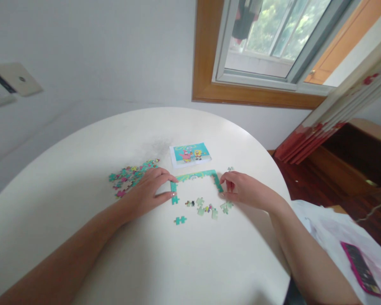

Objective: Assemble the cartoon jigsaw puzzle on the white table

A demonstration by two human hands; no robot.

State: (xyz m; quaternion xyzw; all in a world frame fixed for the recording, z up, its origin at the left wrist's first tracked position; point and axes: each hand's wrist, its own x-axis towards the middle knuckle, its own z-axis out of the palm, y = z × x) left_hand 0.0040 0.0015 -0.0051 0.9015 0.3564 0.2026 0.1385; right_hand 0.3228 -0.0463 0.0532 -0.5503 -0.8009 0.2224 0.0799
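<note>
A partly joined jigsaw puzzle border, mostly teal, lies on the white table, with a top edge and two sides. My left hand rests at its left side, index finger and thumb spread apart and touching the teal pieces. On the opposite side, my right hand has its thumb and index fingertips apart against the right strip; its other fingers are curled. Several loose pale green pieces lie inside and below the border. Nearer to me is a joined pair of teal pieces.
A pile of mixed puzzle pieces sits beside my left hand. Behind the border lies a picture card with cartoon figures. The round table meets the wall and window. A pink-edged phone lies on white material at the right.
</note>
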